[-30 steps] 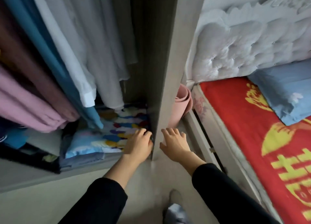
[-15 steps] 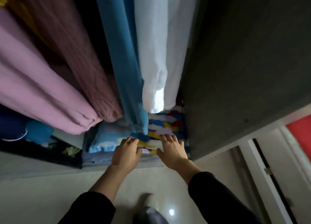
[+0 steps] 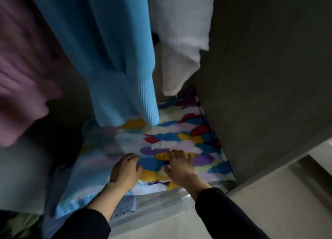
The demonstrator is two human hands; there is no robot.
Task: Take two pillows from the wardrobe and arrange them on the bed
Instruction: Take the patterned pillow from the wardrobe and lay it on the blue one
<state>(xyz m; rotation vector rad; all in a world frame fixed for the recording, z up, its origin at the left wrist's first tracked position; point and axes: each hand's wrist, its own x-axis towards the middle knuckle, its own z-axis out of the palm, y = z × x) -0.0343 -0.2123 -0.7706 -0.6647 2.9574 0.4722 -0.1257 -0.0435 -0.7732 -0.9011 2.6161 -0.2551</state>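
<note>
A pillow point(image 3: 181, 134) with a bright patchwork of blue, yellow, red and purple lies flat on the wardrobe floor point(image 3: 161, 201). Its left part is pale blue and white. My left hand point(image 3: 124, 170) rests palm down on the pillow's near edge, fingers together and curled slightly. My right hand point(image 3: 180, 167) lies on it just to the right, fingers spread. Neither hand grips the fabric. Darker folded bedding shows under the pillow's front left corner; whether it is another pillow I cannot tell.
Hanging clothes crowd the space above: a blue knit garment point(image 3: 115, 59) touching the pillow, a white garment point(image 3: 179, 41) and a purple-pink one point(image 3: 23, 73) at left. The grey wardrobe side panel point(image 3: 260, 77) rises at right. Pale floor point(image 3: 269, 211) lies in front.
My view has dropped and moved closer into the wardrobe. Both hands went from the wardrobe's edge onto the patchwork pillow. The bed has left the view.
</note>
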